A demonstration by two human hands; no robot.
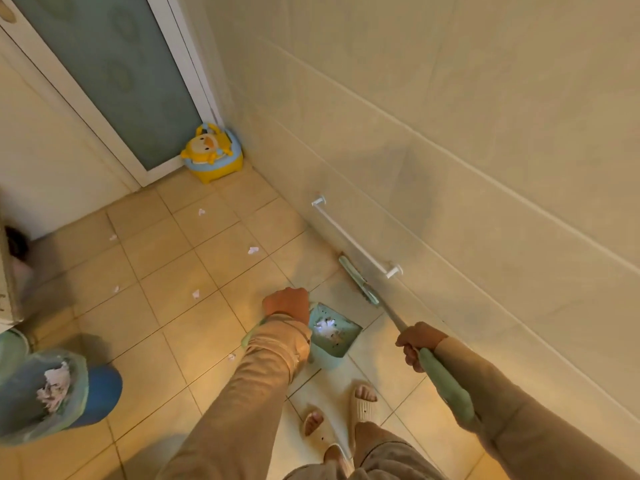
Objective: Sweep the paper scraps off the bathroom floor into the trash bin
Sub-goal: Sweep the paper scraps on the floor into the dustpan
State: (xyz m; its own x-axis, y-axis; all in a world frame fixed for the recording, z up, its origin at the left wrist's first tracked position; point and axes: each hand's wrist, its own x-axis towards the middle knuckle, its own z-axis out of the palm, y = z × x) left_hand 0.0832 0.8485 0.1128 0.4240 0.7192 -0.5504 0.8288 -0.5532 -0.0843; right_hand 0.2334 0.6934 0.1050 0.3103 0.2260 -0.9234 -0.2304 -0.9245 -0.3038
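Observation:
My left hand (288, 304) is closed around the handle of a pale green dustpan (337, 344), which sits on the tan tiled floor and holds some white paper scraps. My right hand (417, 342) grips the green handle of a broom; the broom head (356, 280) rests on the floor against the wall base, just beyond the dustpan. Several small white paper scraps lie on the tiles, among them one scrap (253, 250) in the middle, another scrap (201, 212) farther off and a third scrap (231, 357) near my left sleeve. A blue trash bin (100, 389) with a clear liner and crumpled paper inside stands at lower left.
A yellow duck-shaped potty (212, 154) stands in the far corner by a frosted glass door (114, 74). A white rail (353, 237) is fixed low on the tiled wall at right. My feet in pale slippers (360, 407) stand behind the dustpan. A white cabinet edge is at far left.

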